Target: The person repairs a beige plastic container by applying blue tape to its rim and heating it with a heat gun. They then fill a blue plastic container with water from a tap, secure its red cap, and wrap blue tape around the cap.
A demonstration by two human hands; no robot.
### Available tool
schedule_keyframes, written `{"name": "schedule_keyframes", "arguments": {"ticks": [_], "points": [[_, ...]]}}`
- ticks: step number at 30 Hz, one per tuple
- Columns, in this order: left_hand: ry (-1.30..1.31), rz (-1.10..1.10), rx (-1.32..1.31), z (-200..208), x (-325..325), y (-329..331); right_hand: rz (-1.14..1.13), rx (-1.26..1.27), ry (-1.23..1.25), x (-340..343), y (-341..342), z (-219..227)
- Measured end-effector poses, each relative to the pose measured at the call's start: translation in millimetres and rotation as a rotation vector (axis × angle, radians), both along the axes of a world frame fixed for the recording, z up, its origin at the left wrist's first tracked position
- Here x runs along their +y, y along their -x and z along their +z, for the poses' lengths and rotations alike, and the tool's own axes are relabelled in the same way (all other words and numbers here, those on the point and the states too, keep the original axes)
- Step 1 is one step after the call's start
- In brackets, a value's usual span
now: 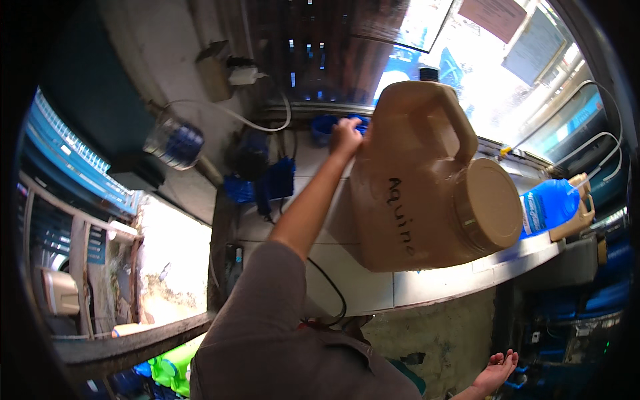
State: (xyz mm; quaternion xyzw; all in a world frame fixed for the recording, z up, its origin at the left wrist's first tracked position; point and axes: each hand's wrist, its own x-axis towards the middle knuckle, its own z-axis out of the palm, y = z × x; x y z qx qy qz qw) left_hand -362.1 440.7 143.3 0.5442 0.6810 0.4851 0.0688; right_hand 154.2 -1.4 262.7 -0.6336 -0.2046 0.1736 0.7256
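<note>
A large tan plastic jug (413, 193) with handwriting on its side, a dark cap and a wide round lid stands on the white tiled counter (360, 283). My left arm is stretched out to the far side of the counter. Just left of the jug, my left hand (346, 138) has its fingers closed at a small blue plastic piece (360, 123), whose exact kind I cannot make out. Beside that hand sits a blue bowl-like container (323, 129). Low on the right, away from the counter, my right hand (497, 373) is palm up, fingers apart, holding nothing.
Blue bottles (550, 205) and a smaller tan jug (587, 210) stand at the counter's right end. A white cable (267, 127) hangs from a wall plug. Dark-and-blue equipment (267, 177) is left of my arm. A black cord (337, 287) crosses the counter's front edge.
</note>
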Motion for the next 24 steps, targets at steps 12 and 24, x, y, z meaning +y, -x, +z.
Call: {"name": "schedule_keyframes", "arguments": {"ticks": [12,24], "points": [[-0.068,0.450,-0.121,58.4,-269.3,101.1,0.403,0.163,-0.152,90.1,40.6,-26.6],[0.669,0.355,0.448,-43.0,-201.8,194.4,0.271,0.125,-0.109,41.5,18.3,-26.6]]}}
